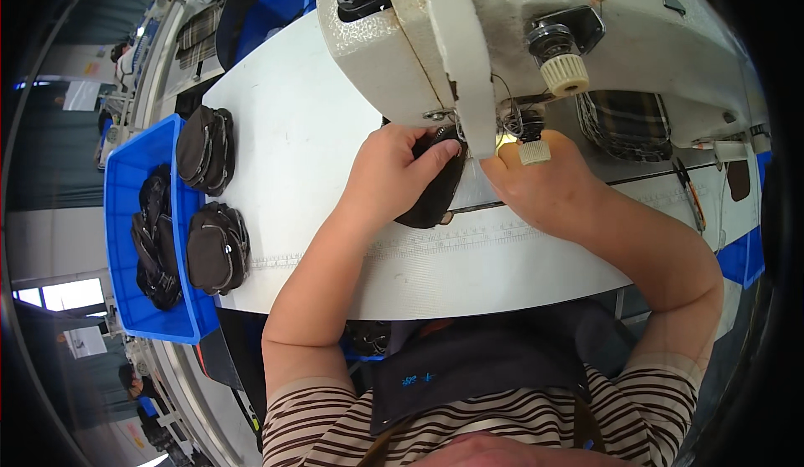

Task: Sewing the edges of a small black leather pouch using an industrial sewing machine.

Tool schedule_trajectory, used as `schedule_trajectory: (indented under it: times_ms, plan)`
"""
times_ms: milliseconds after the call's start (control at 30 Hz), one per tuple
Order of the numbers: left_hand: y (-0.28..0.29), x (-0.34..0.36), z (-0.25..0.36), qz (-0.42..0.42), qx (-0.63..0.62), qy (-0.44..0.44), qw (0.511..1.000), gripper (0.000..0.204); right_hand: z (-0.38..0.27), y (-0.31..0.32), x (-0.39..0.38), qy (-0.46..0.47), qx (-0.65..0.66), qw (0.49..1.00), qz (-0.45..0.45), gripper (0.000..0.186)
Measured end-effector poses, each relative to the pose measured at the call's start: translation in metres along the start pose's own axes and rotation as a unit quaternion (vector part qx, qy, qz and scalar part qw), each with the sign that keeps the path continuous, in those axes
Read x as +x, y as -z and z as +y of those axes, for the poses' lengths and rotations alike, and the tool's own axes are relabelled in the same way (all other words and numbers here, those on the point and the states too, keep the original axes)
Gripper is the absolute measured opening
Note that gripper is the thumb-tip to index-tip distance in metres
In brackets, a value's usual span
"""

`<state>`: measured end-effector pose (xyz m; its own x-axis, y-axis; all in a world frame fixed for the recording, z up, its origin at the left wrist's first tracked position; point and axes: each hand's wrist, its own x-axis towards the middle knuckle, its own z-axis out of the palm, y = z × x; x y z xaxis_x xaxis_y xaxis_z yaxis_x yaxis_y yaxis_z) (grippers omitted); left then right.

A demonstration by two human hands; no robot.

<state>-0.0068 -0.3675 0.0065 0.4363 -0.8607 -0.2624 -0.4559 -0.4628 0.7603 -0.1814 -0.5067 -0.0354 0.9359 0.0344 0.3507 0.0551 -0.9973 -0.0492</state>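
My left hand (387, 172) pinches a small dark brown fabric piece (432, 201) with a curved edge, the thumb on top and the fingers partly underneath. The piece lies beside the needle area of a white sewing machine (473, 56). Just right of the needle, my right hand (543, 184) is closed with its fingers curled in. Parts of the machine head cover some of those fingers, and whatever they grip is hidden. A small yellowish light shines between the right hand and the needle.
Two stacks of dark fabric pieces (205, 150) sit at the table's left edge, by a blue bin (191, 320) holding more dark fabric. Plaid fabric pieces (626, 123) lie under the machine arm. Orange-and-black thread snips (692, 196) rest at right. A printed ruler scale (402, 247) crosses the tabletop.
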Motion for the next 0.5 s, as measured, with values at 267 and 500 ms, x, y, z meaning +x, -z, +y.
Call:
schedule_trajectory:
  times_ms: [267, 500]
  plan:
    - [0.001, 0.015, -0.028, 0.033, -0.102, -0.074, 0.991, 0.03, -0.008, -0.003, 0.006, 0.051, -0.051, 0.995, 0.072, 0.026]
    - [0.004, 0.018, -0.028, -0.029, -0.214, -0.01, 0.976, 0.029, -0.014, -0.008, 0.009, 0.109, -0.098, 0.983, 0.107, 0.026]
